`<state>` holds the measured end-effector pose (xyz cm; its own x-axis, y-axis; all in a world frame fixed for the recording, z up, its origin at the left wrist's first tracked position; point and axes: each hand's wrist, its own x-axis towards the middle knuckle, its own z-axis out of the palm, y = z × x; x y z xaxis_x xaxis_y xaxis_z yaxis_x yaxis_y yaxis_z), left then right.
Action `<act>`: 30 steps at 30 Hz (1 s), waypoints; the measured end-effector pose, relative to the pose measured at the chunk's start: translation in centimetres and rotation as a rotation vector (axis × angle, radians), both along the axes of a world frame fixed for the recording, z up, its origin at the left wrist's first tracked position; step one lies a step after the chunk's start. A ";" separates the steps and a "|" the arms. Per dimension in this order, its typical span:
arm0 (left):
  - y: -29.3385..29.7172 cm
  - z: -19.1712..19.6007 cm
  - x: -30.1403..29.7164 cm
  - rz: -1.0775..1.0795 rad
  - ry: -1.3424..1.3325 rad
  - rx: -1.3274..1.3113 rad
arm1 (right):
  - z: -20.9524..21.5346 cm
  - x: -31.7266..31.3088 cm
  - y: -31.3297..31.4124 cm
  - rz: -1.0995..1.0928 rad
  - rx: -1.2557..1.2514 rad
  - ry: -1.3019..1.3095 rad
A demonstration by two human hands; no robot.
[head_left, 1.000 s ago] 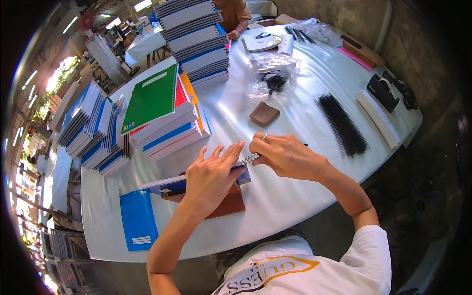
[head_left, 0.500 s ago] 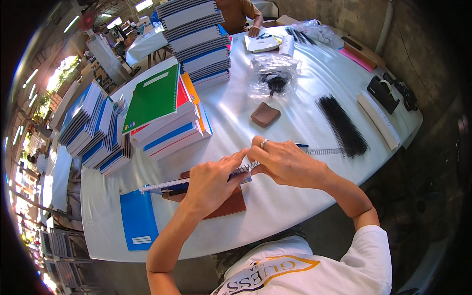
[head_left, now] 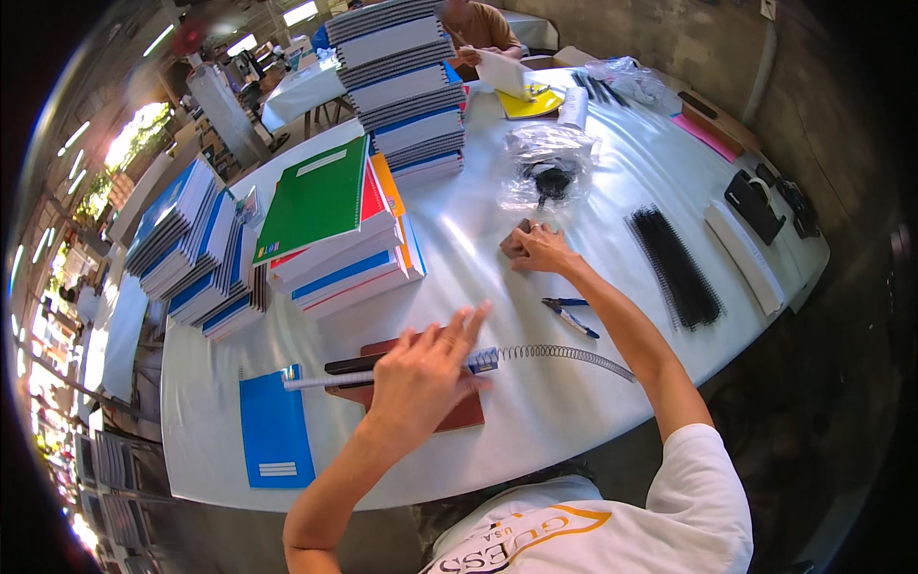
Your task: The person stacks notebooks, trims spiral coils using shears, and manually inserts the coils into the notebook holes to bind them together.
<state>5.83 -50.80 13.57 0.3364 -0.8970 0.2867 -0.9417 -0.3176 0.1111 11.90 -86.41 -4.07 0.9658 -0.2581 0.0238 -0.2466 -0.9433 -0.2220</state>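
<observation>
A notebook [head_left: 330,377], seen edge-on, rests across a reddish-brown board [head_left: 466,413] in front of me. Over it is my left hand [head_left: 416,383], its fingers stretched out and apart, slightly blurred. A dark spiral coil [head_left: 564,352] runs out from the notebook's right end and curves over the table. Farther out, my right hand [head_left: 543,247] has its fingers closed on a small brown square block [head_left: 516,239]. Blue-handled pliers [head_left: 572,316] lie between that hand and the coil. At the left is a blue notebook [head_left: 275,426], lying flat.
Tall notebook stacks [head_left: 402,100] and a pile under a green notebook [head_left: 316,201] stand at the left. A clear plastic bag [head_left: 547,163] and a bundle of black coils [head_left: 674,268] lie to the right. Across the table a person [head_left: 492,33] handles a notebook.
My right hand has left the coil, moved away from me and grasped the brown block. My left fingers have spread. The person across has lifted a white notebook, showing a yellow one.
</observation>
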 end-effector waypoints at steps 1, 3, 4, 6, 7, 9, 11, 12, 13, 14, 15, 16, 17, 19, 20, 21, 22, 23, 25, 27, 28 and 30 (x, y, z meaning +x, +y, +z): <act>0.1 -0.3 0.3 0.040 -0.045 -0.065 | 0.9 0.0 0.4 0.005 0.046 0.033; 1.0 -0.9 1.4 0.145 -0.154 -0.178 | 6.2 -0.3 2.6 0.261 0.436 0.066; 1.1 -0.9 1.8 0.161 -0.156 -0.221 | 8.9 -0.9 3.5 0.367 0.699 0.038; 1.2 -0.9 2.2 0.196 -0.048 -0.215 | 15.0 -5.0 5.7 0.807 1.182 -0.039; 0.7 -0.9 2.2 0.189 0.011 -0.217 | 15.3 -6.4 5.8 0.940 1.312 0.069; 0.3 -1.1 2.6 0.181 0.017 -0.238 | 16.2 -7.1 8.7 0.768 0.817 0.221; 0.5 -1.3 2.8 0.183 0.011 -0.244 | 15.9 -6.8 8.6 0.886 1.035 0.141; 0.5 -1.5 2.8 0.186 0.010 -0.249 | 15.9 -7.0 7.9 0.969 1.195 0.070; 0.4 -1.6 2.8 0.190 0.009 -0.254 | 15.9 -7.0 7.6 1.051 1.356 -0.004; 0.2 -1.5 2.7 0.190 0.029 -0.253 | 15.8 -7.4 7.6 1.078 1.287 -0.043; 0.1 -1.2 2.6 0.192 0.045 -0.237 | 15.7 -7.1 8.5 0.962 1.124 0.069; 0.1 -1.0 2.4 0.194 0.062 -0.220 | 15.6 -6.7 9.3 0.844 0.959 0.174; 0.4 -1.2 2.2 0.193 0.051 -0.220 | 15.5 -6.6 9.8 0.724 0.792 0.273; 0.3 -1.6 2.2 0.182 0.021 -0.258 | 15.3 -7.0 9.3 0.843 1.000 0.156; 0.2 -1.4 2.4 0.179 0.033 -0.264 | 15.1 -7.5 8.6 0.943 1.218 0.034; 0.4 -1.4 2.4 0.183 0.051 -0.252 | 14.9 -7.9 8.9 1.037 1.455 -0.093; 0.5 -1.5 2.4 0.187 0.069 -0.240 | 15.3 -8.1 9.6 1.000 1.196 -0.053; 0.6 -1.5 2.4 0.200 0.072 -0.223 | 15.1 -8.0 9.7 0.915 1.088 0.009; 0.4 -1.2 2.6 0.208 0.067 -0.202 | 15.3 -7.8 9.4 0.735 0.850 0.113; 0.6 -0.7 2.3 0.257 0.093 -0.105 | 15.0 -7.9 8.8 0.855 1.009 0.007; 0.7 -0.6 2.3 0.286 0.107 -0.059 | 15.6 -8.4 8.9 0.934 1.071 -0.023; 0.2 -0.4 2.5 0.265 0.159 -0.062 | 14.5 -8.1 8.5 0.827 0.914 0.078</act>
<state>8.37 -50.57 13.22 0.6008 -0.7548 0.2635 -0.7966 -0.5373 0.2770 3.77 -77.91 10.46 0.8372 0.5392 0.0911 0.3082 -0.3277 -0.8931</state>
